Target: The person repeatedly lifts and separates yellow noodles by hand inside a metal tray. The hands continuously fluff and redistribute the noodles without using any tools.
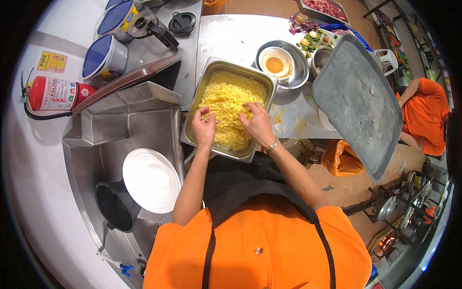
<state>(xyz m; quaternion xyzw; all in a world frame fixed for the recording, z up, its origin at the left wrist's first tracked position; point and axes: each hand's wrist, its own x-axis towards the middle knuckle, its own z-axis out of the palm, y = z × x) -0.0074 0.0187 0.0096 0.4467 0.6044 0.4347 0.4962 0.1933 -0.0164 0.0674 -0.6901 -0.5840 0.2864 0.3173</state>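
A deep rectangular steel pan (190, 126) holds a mound of yellow noodles (231, 104) in front of me. My left hand (205, 127) is over the pan's left side, thumb and fingers curved and apart beside the mound. A few strands show in the gap between them. Over the right side of the noodles is my right hand (257, 123), fingers bent and spread, the tips at the strands. A metal-band watch (272, 145) circles my right wrist. Neither hand shows a firm grip on a clump.
A bowl with brown residue (275, 63) sits in a steel basin (301, 77). A large grey tray (357, 104) leans up at the right. Left is a steel sink (144, 123) with a white round lid (151, 180). A person in orange (424, 115) is at far right.
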